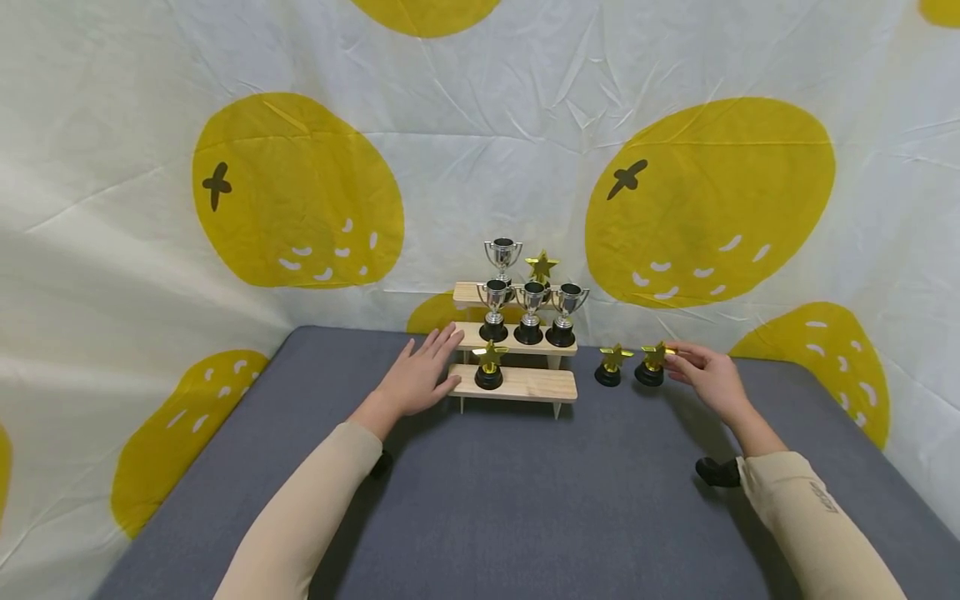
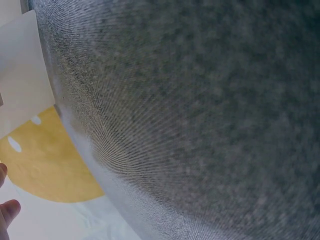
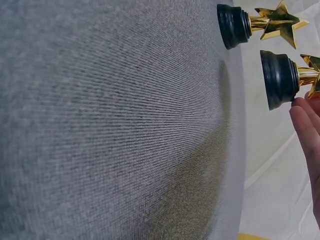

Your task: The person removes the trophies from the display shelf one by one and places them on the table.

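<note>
Right hand (image 1: pixel 708 382) pinches the rightmost star (image 1: pixel 651 370); left hand (image 1: pixel 418 377) lies spread at the stand's (image 1: pixel 536 383) left end. We should keep the star upright, clear of its left neighbour (image 1: pixel 609 373).

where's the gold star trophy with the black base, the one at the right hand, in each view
Head: gold star trophy, right of centre, held by the right hand.
Left wrist: not in it.
Right wrist: upper right, partly cut off, its black base showing.
Shared landmark: grey fabric-covered table.

High head view forward-down, wrist views close over the table (image 1: pixel 510 500), right hand (image 1: pixel 712 382) common to head and right wrist.
</note>
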Demonstrator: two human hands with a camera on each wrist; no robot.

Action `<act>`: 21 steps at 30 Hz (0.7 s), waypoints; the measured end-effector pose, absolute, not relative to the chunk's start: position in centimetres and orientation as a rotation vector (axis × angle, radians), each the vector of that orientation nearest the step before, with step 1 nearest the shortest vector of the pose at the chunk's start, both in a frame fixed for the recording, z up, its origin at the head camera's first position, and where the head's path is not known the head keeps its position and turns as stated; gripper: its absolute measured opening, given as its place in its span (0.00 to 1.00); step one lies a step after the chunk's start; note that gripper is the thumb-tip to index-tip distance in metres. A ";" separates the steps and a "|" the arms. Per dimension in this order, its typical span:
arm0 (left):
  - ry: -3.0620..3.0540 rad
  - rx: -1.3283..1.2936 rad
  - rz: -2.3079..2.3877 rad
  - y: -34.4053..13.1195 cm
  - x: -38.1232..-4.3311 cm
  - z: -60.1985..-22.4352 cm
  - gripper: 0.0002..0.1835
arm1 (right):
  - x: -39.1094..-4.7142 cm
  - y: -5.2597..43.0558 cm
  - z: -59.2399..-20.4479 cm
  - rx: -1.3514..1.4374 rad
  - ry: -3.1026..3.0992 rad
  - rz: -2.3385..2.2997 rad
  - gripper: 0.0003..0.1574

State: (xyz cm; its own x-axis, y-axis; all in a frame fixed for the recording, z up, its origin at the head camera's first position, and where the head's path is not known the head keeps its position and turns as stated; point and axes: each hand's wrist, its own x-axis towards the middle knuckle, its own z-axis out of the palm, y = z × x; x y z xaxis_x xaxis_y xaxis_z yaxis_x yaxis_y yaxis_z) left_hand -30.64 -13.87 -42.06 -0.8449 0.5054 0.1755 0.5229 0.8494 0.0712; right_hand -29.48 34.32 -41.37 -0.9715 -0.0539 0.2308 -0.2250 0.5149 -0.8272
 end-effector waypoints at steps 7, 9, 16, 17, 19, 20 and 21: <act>-2.886 -0.810 -0.170 -13.9 -30.6 -41.9 0.42 | -30.0 34.6 -41.8 0.258 -2.623 1.419 0.27; -2.887 -0.808 -0.166 -13.9 -30.6 -41.9 0.42 | -30.1 34.7 -42.0 0.271 -2.642 1.407 0.28; -2.892 -0.807 -0.152 -13.9 -30.6 -41.9 0.42 | -30.6 35.1 -42.5 0.305 -2.673 1.400 0.28; -2.892 -0.807 -0.152 -13.9 -30.6 -41.9 0.42 | -30.7 35.1 -42.5 0.306 -2.673 1.406 0.28; -2.891 -0.807 -0.157 -13.9 -30.6 -41.9 0.42 | -30.8 35.2 -42.5 0.303 -2.675 1.421 0.28; -2.891 -0.807 -0.158 -13.9 -30.6 -41.9 0.42 | -30.8 35.3 -42.6 0.301 -2.677 1.426 0.28; -2.891 -0.807 -0.159 -13.9 -30.6 -41.9 0.42 | -30.9 35.3 -42.6 0.300 -2.683 1.427 0.28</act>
